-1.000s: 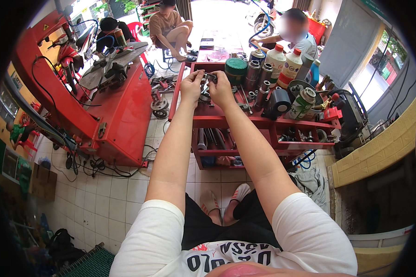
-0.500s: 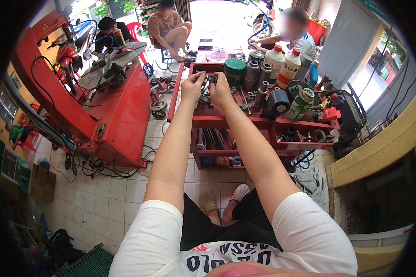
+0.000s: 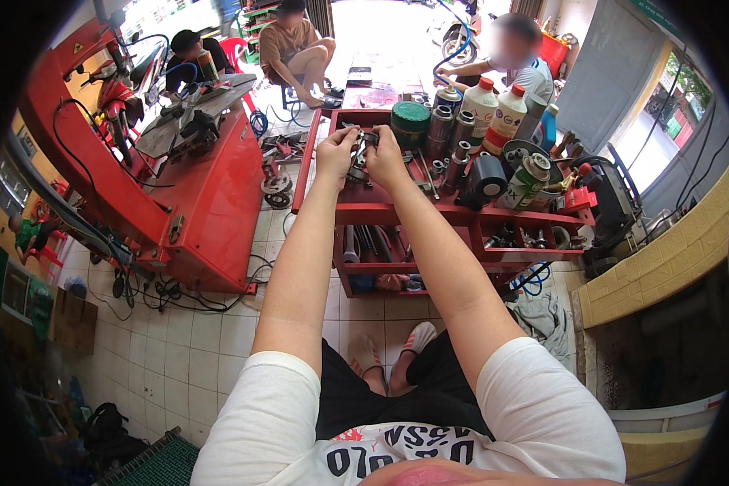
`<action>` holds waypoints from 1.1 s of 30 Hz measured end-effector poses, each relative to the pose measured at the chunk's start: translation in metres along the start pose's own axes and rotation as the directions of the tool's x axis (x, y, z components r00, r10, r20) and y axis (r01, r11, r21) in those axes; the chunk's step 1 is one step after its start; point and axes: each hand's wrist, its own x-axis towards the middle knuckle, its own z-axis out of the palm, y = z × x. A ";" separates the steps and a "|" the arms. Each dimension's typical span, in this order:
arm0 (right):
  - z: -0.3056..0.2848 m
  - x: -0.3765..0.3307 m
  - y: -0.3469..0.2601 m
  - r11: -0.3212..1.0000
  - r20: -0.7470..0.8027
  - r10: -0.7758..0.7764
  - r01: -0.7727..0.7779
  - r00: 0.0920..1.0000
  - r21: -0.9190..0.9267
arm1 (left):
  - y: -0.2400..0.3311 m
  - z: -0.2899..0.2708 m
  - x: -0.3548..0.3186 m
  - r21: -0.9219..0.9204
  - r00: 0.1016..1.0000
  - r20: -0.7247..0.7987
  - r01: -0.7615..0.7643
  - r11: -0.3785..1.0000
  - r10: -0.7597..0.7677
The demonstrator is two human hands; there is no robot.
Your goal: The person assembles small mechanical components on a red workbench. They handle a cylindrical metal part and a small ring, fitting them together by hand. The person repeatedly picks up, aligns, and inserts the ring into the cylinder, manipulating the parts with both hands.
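Note:
Both my arms reach forward over the top tray of a red tool cart (image 3: 454, 217). My left hand (image 3: 338, 154) is closed in a pinch at the tray's left part; what lies between its fingertips is too small to make out. Close beside it, my right hand (image 3: 385, 157) grips a small dark metal part (image 3: 371, 138) with thumb and fingers. The two hands are a short gap apart. Metal tools lie in the tray under them, partly hidden by my hands. Just right of my right hand stands a green tub (image 3: 411, 121), with dark metal cylinders (image 3: 441, 130) beside it.
White bottles with red caps (image 3: 506, 121) and a spray can (image 3: 530, 180) crowd the cart's right side. A large red machine (image 3: 211, 202) stands at left, cables on the tiled floor. Two people sit at the far left; another person (image 3: 535, 81) is beyond the cart.
My hands stay almost in the same place. Beyond the cart, the person at the right has shifted an arm slightly.

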 end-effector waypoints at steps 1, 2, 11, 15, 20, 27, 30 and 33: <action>0.000 0.000 0.000 1.000 0.009 -0.002 0.002 1.000 -0.015 | 0.000 0.000 0.000 -0.004 1.000 0.001 0.002 1.000 -0.002; 0.000 0.000 0.000 1.000 0.016 0.015 -0.015 1.000 -0.002 | 0.000 -0.001 0.000 -0.007 1.000 0.001 0.003 1.000 -0.003; 0.000 0.001 0.010 0.998 -0.015 -0.035 0.034 0.999 -0.048 | 0.005 0.005 -0.005 0.004 0.999 0.013 0.030 1.000 -0.030; 0.003 0.000 0.004 0.997 0.020 0.063 -0.064 0.998 0.041 | 0.001 -0.002 0.000 -0.018 1.000 0.019 0.005 1.000 -0.005; 0.004 0.000 0.007 0.998 -0.038 -0.064 0.063 0.997 -0.020 | 0.002 -0.001 0.000 -0.039 0.999 0.017 0.033 0.999 -0.032; 0.002 0.001 0.011 0.999 0.010 0.031 -0.031 0.999 0.032 | 0.005 0.004 -0.003 -0.013 0.998 0.010 0.061 0.998 -0.061; -0.004 0.000 -0.001 0.993 0.036 0.099 -0.101 0.994 0.063 | 0.006 0.002 -0.004 -0.009 0.997 0.003 0.081 0.997 -0.081; -0.004 0.001 -0.010 0.992 0.045 0.109 -0.111 0.993 0.057 | 0.005 -0.002 -0.003 0.000 0.997 0.001 0.074 0.997 -0.074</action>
